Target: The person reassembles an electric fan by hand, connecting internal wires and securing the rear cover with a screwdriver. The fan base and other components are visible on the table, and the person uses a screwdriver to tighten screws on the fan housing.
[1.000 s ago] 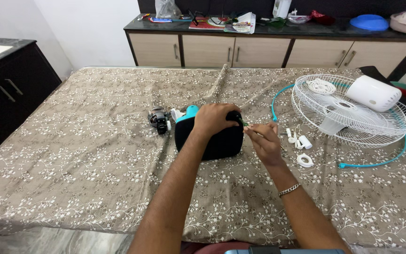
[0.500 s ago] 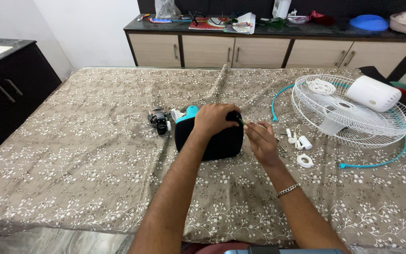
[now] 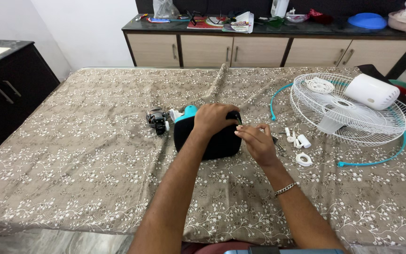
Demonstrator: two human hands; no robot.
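Black rounded plastic fan housing (image 3: pixel 207 138) with a teal part is set mid-bench on the brown floral cloth (image 3: pixel 85 155), a small metal motor (image 3: pixel 157 119) just left of it. It looks rigid, smooth and fairly light, best gripped over its top edge, where the left hand (image 3: pixel 214 117) is clamped. The right hand (image 3: pixel 255 139) pinches something small beside it. Far right, the white wire fan guard (image 3: pixel 353 113) holds a white cap.

Both forearms are bare, with no sleeves. The left hand (image 3: pixel 216 120) wears nothing. The right hand (image 3: pixel 258 143) has a silver chain bracelet (image 3: pixel 285 189) at its wrist.
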